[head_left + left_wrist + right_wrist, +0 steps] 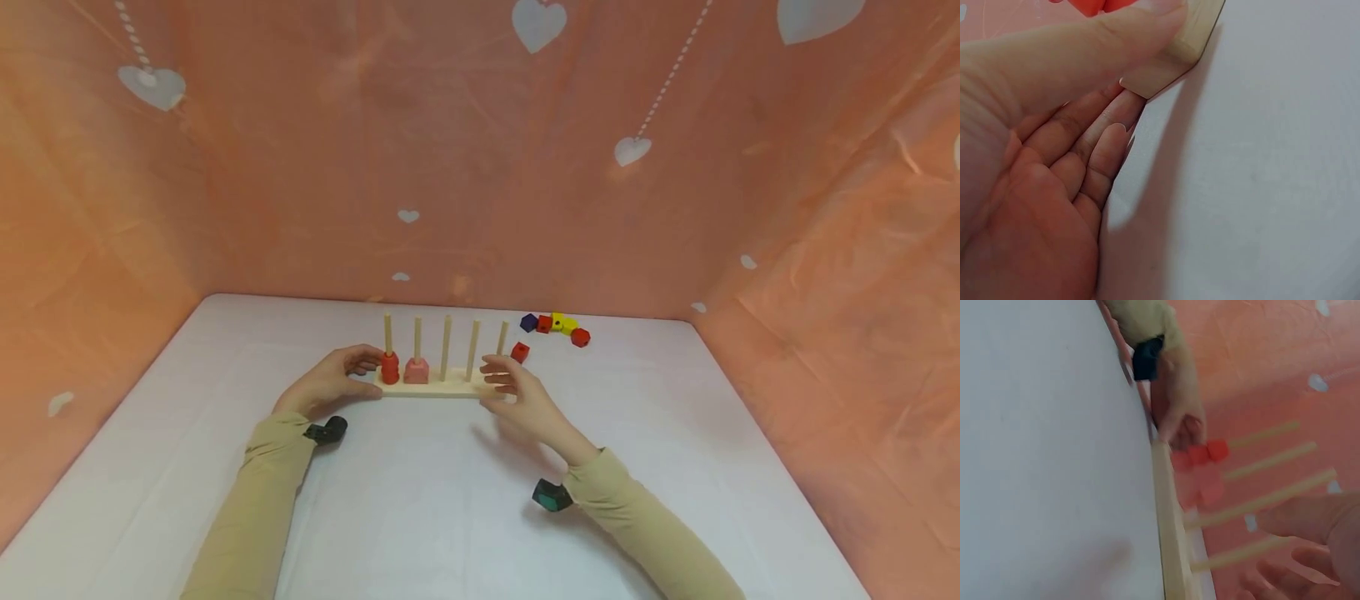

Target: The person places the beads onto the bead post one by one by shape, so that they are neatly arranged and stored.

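Observation:
A pale wooden peg stand [442,389] with several upright pegs lies lengthwise across the table. Red beads [390,368] are stacked on its leftmost peg, and pink beads [416,372] sit on the peg beside it. My left hand [330,381] holds the stand's left end, its thumb along the front and the fingers behind. In the left wrist view the thumb [1085,50] lies against the base's corner. My right hand [525,400] hovers by the stand's right end, its fingers parted and loosely bent, with nothing visible in them. Blur softens the right wrist view.
A loose red bead [521,352] lies just beyond the right hand. Farther back are a dark blue bead [529,322], a red bead [544,324], yellow beads [564,323] and another red bead [581,337]. An orange cloth with hearts [450,167] surrounds the white table [420,500].

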